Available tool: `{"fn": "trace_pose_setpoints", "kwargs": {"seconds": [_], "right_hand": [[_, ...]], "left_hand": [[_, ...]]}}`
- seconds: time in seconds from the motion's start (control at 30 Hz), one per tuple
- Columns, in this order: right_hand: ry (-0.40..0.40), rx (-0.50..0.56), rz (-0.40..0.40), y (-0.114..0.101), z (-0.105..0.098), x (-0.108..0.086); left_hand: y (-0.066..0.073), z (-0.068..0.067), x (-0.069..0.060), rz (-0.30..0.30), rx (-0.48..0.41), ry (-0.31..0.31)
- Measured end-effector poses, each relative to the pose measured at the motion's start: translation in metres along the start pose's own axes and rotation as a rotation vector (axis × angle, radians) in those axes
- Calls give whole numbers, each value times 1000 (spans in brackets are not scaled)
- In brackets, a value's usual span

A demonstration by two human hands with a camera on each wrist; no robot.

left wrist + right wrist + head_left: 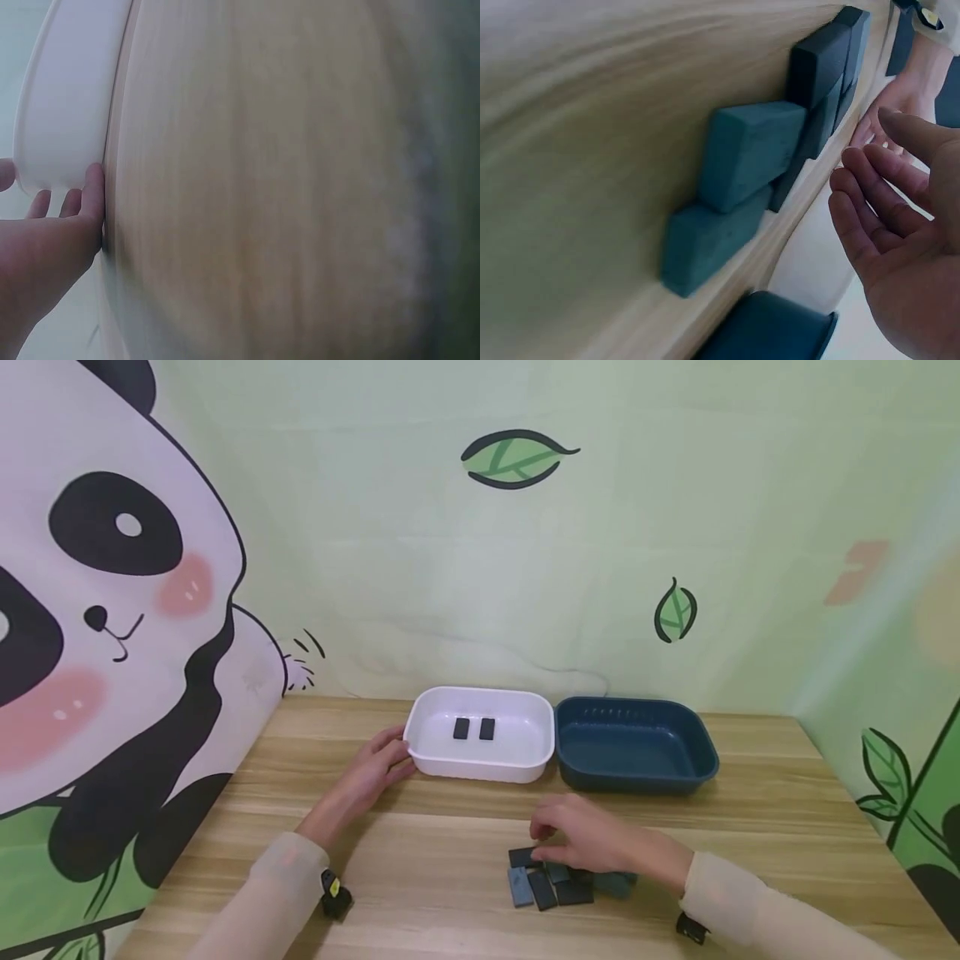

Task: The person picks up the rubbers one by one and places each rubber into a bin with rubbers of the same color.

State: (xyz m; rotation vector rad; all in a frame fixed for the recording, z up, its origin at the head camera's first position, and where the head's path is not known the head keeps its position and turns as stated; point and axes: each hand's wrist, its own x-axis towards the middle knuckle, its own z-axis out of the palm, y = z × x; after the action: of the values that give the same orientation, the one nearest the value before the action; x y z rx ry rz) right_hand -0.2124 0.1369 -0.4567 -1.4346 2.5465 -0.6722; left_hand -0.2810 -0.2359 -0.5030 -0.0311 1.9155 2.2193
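Observation:
My left hand (373,768) touches the left end of a white basin (480,770) with extended fingers. In the left wrist view the fingers of this hand (56,247) lie against the basin wall (67,112), the thumb near its rim. Two black blocks (487,729) lie inside the basin. Just above a cluster of black blocks (575,893) and blue-grey blocks (520,887) on the table is my right hand (588,835). The right wrist view shows that hand (907,240) with loosely bent fingers and nothing held, beside the blue-grey blocks (754,150) and black blocks (821,64).
A dark blue basin (637,781) stands directly right of the white one, near the back of the wooden table (435,877). Behind the table hangs a green cloth (375,568) printed with a panda and leaves.

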Motion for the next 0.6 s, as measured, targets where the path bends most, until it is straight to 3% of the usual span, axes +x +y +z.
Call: {"fn": "trace_pose_setpoints", "kwargs": {"seconds": [0.33, 0.6], "right_hand": [[21, 8, 33, 7, 13, -11], [31, -7, 39, 5, 20, -7]], "left_hand": [[-2, 1, 0, -5, 0, 0], [0, 0, 0, -4, -2, -12]]}}
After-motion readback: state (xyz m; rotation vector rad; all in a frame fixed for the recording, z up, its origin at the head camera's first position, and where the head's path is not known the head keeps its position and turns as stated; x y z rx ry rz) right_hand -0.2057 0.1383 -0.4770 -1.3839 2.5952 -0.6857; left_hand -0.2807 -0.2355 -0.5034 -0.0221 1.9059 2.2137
